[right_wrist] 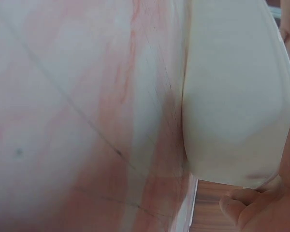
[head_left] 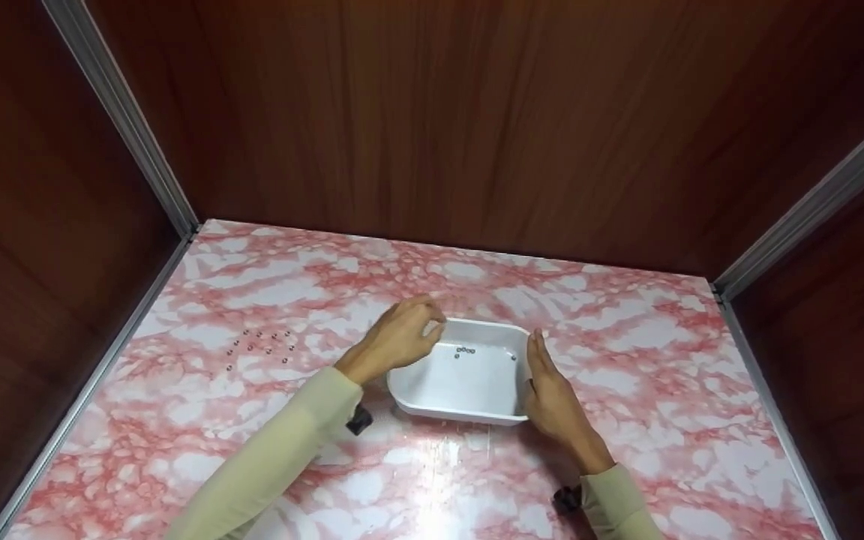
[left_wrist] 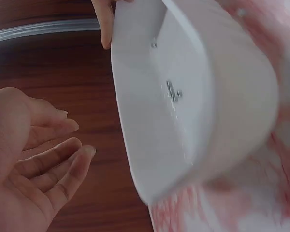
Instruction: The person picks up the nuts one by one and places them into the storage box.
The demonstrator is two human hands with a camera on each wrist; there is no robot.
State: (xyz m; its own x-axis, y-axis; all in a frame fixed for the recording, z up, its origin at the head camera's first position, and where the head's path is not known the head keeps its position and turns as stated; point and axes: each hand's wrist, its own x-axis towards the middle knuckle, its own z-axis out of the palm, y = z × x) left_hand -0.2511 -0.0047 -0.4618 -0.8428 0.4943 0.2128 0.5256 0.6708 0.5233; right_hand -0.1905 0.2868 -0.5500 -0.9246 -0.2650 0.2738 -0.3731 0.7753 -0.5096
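A white rectangular plastic tub [head_left: 469, 386] with rounded corners stands on the table. Several small dark metal rings or nuts [head_left: 465, 350] lie on its floor, with one [head_left: 514, 358] nearer the right wall. My right hand [head_left: 554, 397] grips the tub's right side at the rim. Over the left far corner of the tub hovers my left hand [head_left: 402, 337], its fingers bent loosely and the tips apart in the left wrist view. A tiny dark spot shows at one fingertip [left_wrist: 89, 151], too small to identify. Several more rings [head_left: 259, 345] are scattered on the table at left.
The table [head_left: 664, 397] has a red and white marbled surface. Dark wood-look panels [head_left: 439, 135] close it in at the back and both sides, with metal strips [head_left: 121, 112] at the corners. Dark wrist cameras [head_left: 358, 420] sit below each wrist.
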